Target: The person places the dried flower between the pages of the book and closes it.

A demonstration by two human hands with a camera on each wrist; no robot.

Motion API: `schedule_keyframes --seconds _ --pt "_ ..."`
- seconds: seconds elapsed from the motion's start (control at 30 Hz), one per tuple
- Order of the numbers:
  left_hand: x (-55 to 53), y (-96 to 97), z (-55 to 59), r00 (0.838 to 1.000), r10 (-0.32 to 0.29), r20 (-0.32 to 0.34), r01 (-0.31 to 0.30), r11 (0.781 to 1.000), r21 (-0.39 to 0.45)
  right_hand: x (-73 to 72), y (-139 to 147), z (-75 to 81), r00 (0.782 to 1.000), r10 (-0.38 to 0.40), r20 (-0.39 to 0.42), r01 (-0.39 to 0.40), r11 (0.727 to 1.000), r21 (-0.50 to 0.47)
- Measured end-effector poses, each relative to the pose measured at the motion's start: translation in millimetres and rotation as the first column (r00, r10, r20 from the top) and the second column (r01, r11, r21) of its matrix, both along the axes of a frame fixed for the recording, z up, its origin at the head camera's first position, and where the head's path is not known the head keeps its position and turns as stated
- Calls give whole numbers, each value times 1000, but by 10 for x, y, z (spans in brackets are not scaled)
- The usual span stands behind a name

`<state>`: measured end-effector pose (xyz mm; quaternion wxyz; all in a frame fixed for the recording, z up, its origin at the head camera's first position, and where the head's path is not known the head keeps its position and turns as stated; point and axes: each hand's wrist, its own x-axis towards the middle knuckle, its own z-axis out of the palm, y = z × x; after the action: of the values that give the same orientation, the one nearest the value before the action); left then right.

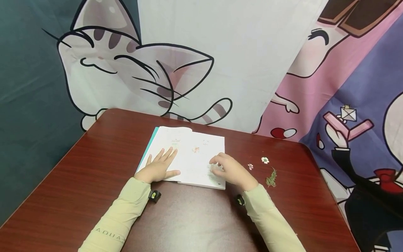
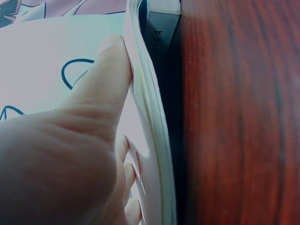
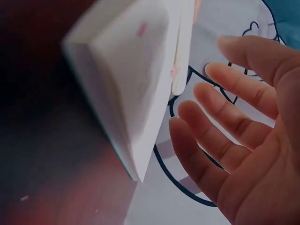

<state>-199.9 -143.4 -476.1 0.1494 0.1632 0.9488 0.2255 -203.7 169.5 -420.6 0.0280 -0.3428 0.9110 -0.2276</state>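
Note:
An open book (image 1: 185,161) with white pages and a teal cover edge lies on the brown table (image 1: 104,157). My left hand (image 1: 158,168) rests on the left page, fingers spread. In the left wrist view its thumb (image 2: 110,70) lies along the page near the book's lower edge. Over the right page my right hand (image 1: 231,169) hovers with loosely bent fingers. The right wrist view shows that hand's fingers (image 3: 211,131) apart from the pages (image 3: 140,93), nothing between them.
To the right of the book lie a white flower (image 1: 265,160), a small pinkish flower (image 1: 250,166) and a green leafy sprig (image 1: 271,177). Behind the table hangs a cartoon cloth (image 1: 245,52). Each wrist wears a small black device (image 1: 154,196).

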Motion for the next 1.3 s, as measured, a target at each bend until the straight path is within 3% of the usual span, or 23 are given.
schedule_keyframes --seconds 0.17,0.53,1.3 --pt "4 6 21 1000 1 14 -1 1000 -2 123 46 -40 996 74 -50 -70 995 70" --pt "50 38 188 1000 -13 15 13 999 -33 265 81 -88 994 67 -89 -53 987 152" --pt "65 38 216 1000 -8 19 8 1000 -20 314 133 -3 990 9 -138 2 997 78"
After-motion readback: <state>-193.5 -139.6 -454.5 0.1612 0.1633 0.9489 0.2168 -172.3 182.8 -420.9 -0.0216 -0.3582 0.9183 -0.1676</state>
